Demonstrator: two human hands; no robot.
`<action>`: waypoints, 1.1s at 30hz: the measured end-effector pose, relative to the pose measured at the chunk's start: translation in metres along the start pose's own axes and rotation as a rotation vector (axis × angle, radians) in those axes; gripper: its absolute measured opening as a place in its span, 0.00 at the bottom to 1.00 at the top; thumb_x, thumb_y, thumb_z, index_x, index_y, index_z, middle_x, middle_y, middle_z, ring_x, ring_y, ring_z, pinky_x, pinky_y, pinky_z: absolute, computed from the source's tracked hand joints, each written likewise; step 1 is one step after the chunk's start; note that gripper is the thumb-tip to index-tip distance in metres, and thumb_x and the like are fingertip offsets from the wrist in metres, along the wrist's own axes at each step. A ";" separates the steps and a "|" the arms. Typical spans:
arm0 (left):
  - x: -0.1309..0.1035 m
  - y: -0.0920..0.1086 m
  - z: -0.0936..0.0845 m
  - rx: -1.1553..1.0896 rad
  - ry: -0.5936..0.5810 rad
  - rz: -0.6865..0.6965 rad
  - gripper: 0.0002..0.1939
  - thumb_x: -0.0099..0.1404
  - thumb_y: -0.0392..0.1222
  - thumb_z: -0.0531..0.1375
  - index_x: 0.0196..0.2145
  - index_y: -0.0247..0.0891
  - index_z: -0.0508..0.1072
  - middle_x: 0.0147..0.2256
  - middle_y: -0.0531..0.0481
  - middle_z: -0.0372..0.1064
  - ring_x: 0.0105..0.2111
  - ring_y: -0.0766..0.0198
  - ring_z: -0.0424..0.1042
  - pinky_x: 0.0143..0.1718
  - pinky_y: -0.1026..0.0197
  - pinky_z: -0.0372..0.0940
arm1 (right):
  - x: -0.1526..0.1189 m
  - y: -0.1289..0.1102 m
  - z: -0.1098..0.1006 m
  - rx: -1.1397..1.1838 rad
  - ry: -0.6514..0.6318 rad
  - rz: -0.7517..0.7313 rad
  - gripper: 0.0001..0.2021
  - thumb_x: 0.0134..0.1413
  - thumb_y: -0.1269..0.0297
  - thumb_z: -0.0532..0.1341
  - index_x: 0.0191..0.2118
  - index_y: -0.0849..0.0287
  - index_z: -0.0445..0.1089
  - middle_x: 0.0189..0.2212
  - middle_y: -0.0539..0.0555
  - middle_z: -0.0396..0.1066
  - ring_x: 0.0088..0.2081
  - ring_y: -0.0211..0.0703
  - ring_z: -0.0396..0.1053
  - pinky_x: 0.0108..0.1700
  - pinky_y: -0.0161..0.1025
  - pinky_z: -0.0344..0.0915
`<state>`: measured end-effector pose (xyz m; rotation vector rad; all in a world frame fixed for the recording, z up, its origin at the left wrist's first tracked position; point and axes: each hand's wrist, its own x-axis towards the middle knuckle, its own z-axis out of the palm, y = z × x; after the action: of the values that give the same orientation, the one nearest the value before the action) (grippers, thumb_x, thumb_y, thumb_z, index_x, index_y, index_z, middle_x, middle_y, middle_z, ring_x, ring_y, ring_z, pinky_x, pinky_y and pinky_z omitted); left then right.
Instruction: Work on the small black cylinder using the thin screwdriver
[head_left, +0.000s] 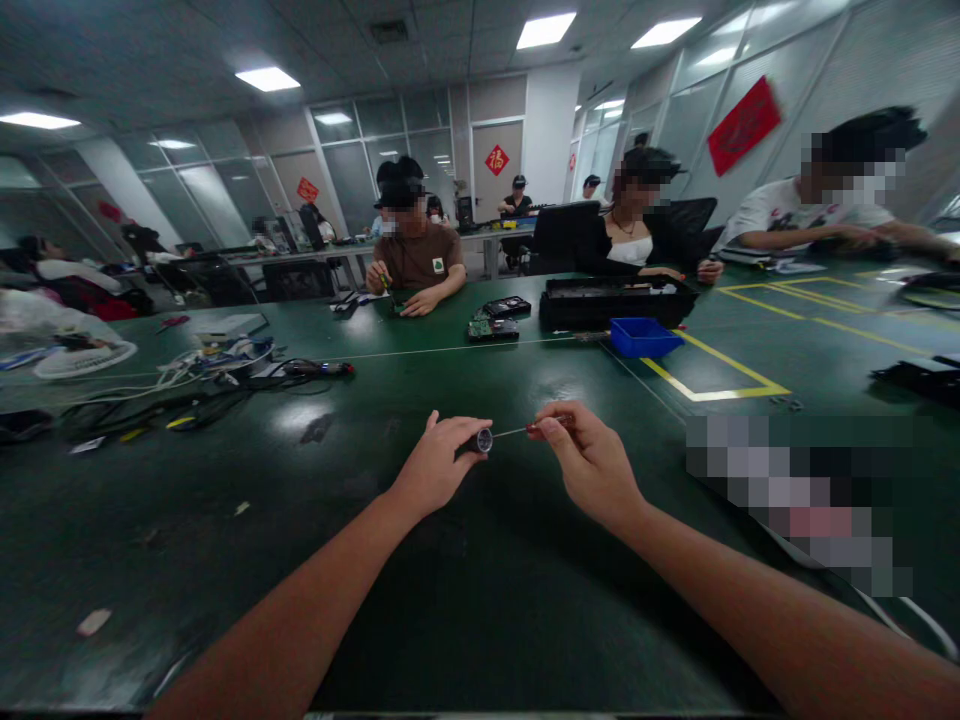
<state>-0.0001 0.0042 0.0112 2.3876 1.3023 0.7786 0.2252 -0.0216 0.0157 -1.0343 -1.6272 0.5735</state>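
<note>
Between the thumb and fingers of my left hand is a small dark cylindrical part. Its round, pale-rimmed end faces to the right and towards me, and my fingers cover the rest. My right hand is closed around the reddish handle of a screwdriver. The screwdriver's thin metal shaft points left at the round end. Whether its tip touches the part or goes inside, I cannot tell. Both hands are over the near middle of the green table.
Cables and tools lie at the left. Circuit-board drives, a long black housing and a blue bin stand ahead. A blurred-out item lies at the right. Several people work across the table.
</note>
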 end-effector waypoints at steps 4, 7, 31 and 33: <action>0.000 0.000 0.000 0.041 0.006 0.025 0.21 0.68 0.36 0.60 0.57 0.49 0.69 0.55 0.50 0.70 0.58 0.56 0.66 0.68 0.33 0.37 | 0.001 -0.001 0.000 -0.044 0.003 -0.010 0.10 0.67 0.56 0.56 0.43 0.55 0.69 0.34 0.53 0.77 0.37 0.46 0.77 0.40 0.43 0.70; 0.001 0.000 0.000 0.088 0.003 0.045 0.21 0.68 0.34 0.59 0.57 0.49 0.69 0.55 0.50 0.70 0.57 0.57 0.66 0.68 0.33 0.35 | 0.002 -0.004 -0.002 -0.135 -0.004 -0.026 0.10 0.68 0.57 0.55 0.41 0.55 0.69 0.31 0.52 0.76 0.34 0.45 0.77 0.37 0.42 0.69; 0.001 0.000 0.000 0.029 0.006 -0.036 0.21 0.67 0.35 0.60 0.56 0.47 0.70 0.56 0.49 0.70 0.58 0.55 0.66 0.68 0.33 0.38 | 0.002 0.001 -0.001 -0.066 0.031 0.039 0.10 0.68 0.56 0.54 0.42 0.55 0.67 0.33 0.53 0.75 0.36 0.45 0.77 0.39 0.43 0.70; 0.001 -0.001 0.000 0.030 0.001 -0.038 0.21 0.67 0.35 0.60 0.56 0.47 0.70 0.56 0.49 0.70 0.58 0.55 0.65 0.68 0.33 0.38 | 0.001 0.001 -0.002 -0.059 0.060 0.017 0.09 0.68 0.56 0.54 0.42 0.55 0.67 0.33 0.53 0.75 0.36 0.45 0.76 0.39 0.43 0.70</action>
<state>0.0002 0.0053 0.0109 2.3780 1.3653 0.7551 0.2270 -0.0201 0.0157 -1.1000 -1.5924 0.5041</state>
